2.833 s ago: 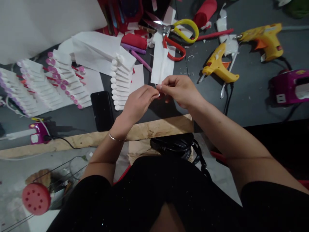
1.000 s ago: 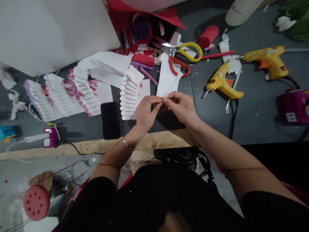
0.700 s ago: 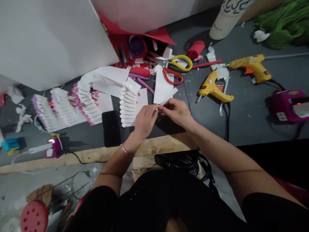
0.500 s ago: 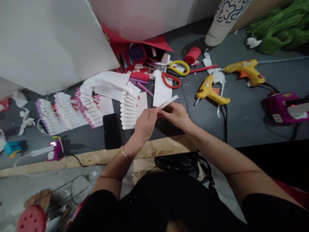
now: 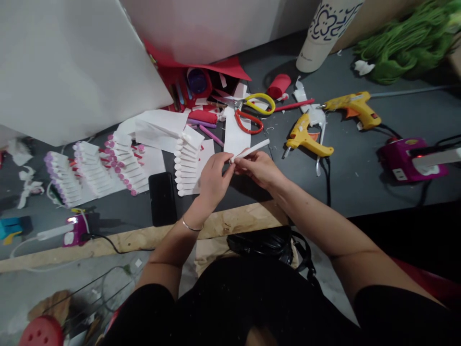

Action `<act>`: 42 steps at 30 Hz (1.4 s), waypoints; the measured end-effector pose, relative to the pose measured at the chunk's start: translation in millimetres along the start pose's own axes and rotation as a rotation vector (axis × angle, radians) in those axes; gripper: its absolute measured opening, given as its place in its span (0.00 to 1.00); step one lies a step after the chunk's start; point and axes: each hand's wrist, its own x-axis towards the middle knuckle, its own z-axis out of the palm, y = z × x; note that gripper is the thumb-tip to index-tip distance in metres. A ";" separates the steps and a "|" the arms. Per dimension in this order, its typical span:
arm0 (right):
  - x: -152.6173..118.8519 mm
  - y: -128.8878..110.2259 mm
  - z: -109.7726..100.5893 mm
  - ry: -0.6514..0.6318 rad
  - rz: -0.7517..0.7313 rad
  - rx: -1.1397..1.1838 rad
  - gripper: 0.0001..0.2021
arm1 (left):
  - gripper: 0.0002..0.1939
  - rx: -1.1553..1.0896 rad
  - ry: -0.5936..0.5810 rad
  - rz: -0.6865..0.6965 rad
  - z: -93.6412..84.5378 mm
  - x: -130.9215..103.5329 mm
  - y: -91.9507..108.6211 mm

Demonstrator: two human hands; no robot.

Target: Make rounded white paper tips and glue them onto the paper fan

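Note:
A narrow white strip [image 5: 255,148] sticks out to the upper right from between my hands. My right hand [image 5: 260,168] pinches it near its lower end with thumb and fingers. My left hand [image 5: 215,174] is closed at that same end, fingertips on a small white tip. Just left of my left hand, several white-headed sticks [image 5: 186,163] lie in a row on white paper. Beyond my hands, scissors [image 5: 248,114] with one yellow and one red handle rest on a white sheet [image 5: 234,137].
Two yellow glue guns [image 5: 309,137] lie to the right, near a purple power socket [image 5: 414,158]. At left are rows of pink and purple-headed sticks [image 5: 97,168] and a black phone [image 5: 163,198]. A white tumbler [image 5: 317,41] and green yarn [image 5: 403,45] stand at the back.
My left fingers have shifted to the strip's lower end, and the strip now lies flatter, pointing more to the right. The whole view has moved slightly.

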 end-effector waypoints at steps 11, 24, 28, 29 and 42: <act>-6.6 -4.0 3.0 -0.073 0.145 0.128 0.28 | 0.18 -0.409 0.134 -0.157 15.5 -5.8 -6.0; 0.1 4.8 -6.1 -0.062 -0.179 -0.078 0.23 | 0.09 -0.096 0.072 -0.020 0.2 -0.9 -9.3; 0.6 9.8 -5.9 -0.011 -0.252 -0.193 0.20 | 0.08 0.035 0.035 0.039 1.1 -2.0 -11.7; 0.1 10.9 -5.7 0.000 -0.259 -0.224 0.20 | 0.08 0.062 0.027 0.060 1.2 -2.4 -12.1; -1.8 10.4 -5.8 0.009 -0.185 -0.212 0.22 | 0.09 0.068 -0.042 0.019 2.3 -7.4 -7.6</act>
